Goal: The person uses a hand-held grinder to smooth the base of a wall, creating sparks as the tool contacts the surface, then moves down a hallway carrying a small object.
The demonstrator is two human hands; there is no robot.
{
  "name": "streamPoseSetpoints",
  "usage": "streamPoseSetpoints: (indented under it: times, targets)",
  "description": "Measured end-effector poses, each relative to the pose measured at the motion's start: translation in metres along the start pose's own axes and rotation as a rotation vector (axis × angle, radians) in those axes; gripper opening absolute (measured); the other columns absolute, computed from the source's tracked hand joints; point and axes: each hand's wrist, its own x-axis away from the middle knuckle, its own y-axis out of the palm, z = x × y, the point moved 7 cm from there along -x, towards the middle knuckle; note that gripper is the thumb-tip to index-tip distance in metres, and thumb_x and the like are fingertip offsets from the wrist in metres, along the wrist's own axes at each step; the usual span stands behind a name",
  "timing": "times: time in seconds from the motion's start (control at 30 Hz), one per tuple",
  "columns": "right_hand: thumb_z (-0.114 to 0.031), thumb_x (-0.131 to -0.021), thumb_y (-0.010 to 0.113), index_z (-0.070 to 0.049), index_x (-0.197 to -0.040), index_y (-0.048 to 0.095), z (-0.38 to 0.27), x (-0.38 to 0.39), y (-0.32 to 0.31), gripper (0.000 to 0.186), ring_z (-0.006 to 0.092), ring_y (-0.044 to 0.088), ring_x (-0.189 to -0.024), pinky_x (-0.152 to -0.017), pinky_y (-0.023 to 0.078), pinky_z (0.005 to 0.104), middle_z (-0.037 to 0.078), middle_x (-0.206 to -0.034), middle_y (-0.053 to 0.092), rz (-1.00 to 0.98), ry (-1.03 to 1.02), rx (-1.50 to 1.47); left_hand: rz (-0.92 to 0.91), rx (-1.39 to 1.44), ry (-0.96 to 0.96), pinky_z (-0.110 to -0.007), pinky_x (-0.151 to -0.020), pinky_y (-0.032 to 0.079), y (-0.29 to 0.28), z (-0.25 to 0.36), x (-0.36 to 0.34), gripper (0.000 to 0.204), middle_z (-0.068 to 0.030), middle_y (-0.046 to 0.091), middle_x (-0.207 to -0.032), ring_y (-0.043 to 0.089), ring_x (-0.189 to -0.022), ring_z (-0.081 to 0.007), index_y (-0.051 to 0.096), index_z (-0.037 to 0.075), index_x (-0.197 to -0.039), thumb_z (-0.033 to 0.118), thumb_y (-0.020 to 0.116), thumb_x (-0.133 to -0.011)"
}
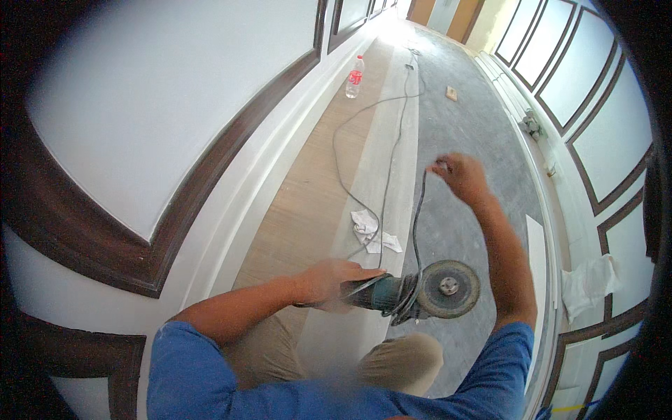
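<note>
My left hand (pixel 327 283) is closed around the dark green body of an angle grinder (pixel 381 294), held level above my knees. The grinder's round cutting disc (pixel 456 301) faces up at its right end. Loops of dark power cord (pixel 406 302) wrap around the body near the disc. Farther forward and to the right, my right hand (pixel 460 178) is raised with its fingers pinched on the cord, which runs taut from the grinder up to it. The right hand is slightly blurred.
Crumpled white cloth (pixel 374 232) lies on the pale floor sheet just ahead. More cord (pixel 336 140) trails far down the corridor. A clear bottle with a red label (pixel 355 77) stands on wood flooring at the left. A small tan block (pixel 451 93) rests on grey floor; panelled walls line both sides.
</note>
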Motion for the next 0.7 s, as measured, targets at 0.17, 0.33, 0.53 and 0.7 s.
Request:
streamPoseSetpoints:
  times: [0.17, 0.33, 0.53, 0.7]
  targets:
    - [-0.048, -0.090, 0.060, -0.008, -0.105, 0.068, 0.034, 0.117, 0.148, 0.044, 0.0371, 0.065, -0.086, -0.080, 0.051, 0.0439, 0.019, -0.096, 0.068, -0.297, 0.186, -0.244, 0.184, 0.362, -0.206, -0.036, -0.090, 0.050, -0.024, 0.014, -0.009, 0.089, -0.0145, 0.066, -0.116, 0.065, -0.097, -0.0215, 0.036, 0.005, -0.147, 0.013, 0.078, -0.069]
    - [-0.044, -0.094, 0.059, -0.005, -0.097, 0.072, -0.097, 0.190, 0.150, 0.042, 0.0343, 0.068, -0.078, -0.074, 0.052, 0.0403, 0.019, -0.091, 0.070, -0.799, 0.261, -0.555, 0.627, 0.185, -0.320, -0.035, -0.087, 0.050, -0.059, -0.036, 0.007, 0.092, -0.0220, 0.065, -0.115, 0.066, -0.101, -0.0286, 0.033, 0.003, -0.148, 0.018, 0.076, -0.067]
    - [-0.025, -0.089, 0.061, -0.005, -0.112, 0.064, -0.169, 0.146, 0.020, 0.030, 0.0322, 0.066, -0.074, -0.064, 0.052, 0.0413, 0.014, -0.087, 0.066, -0.474, -0.477, -0.196, 0.577, -0.177, -0.707, -0.036, -0.084, 0.052, -0.064, -0.086, 0.041, 0.099, -0.0212, 0.068, -0.108, 0.068, -0.091, -0.0303, 0.036, 0.008, -0.148, 0.019, 0.079, -0.060]
    - [-0.022, -0.084, 0.063, -0.006, -0.100, 0.068, -0.142, 0.050, -0.030, 0.024, 0.0310, 0.064, -0.083, -0.070, 0.052, 0.0458, 0.011, -0.087, 0.063, -0.330, -0.613, 0.218, 0.122, -0.118, -0.568, -0.038, -0.087, 0.050, -0.044, -0.065, 0.022, 0.095, -0.0186, 0.067, -0.113, 0.067, -0.097, -0.0328, 0.041, 0.013, -0.146, 0.018, 0.080, -0.059]
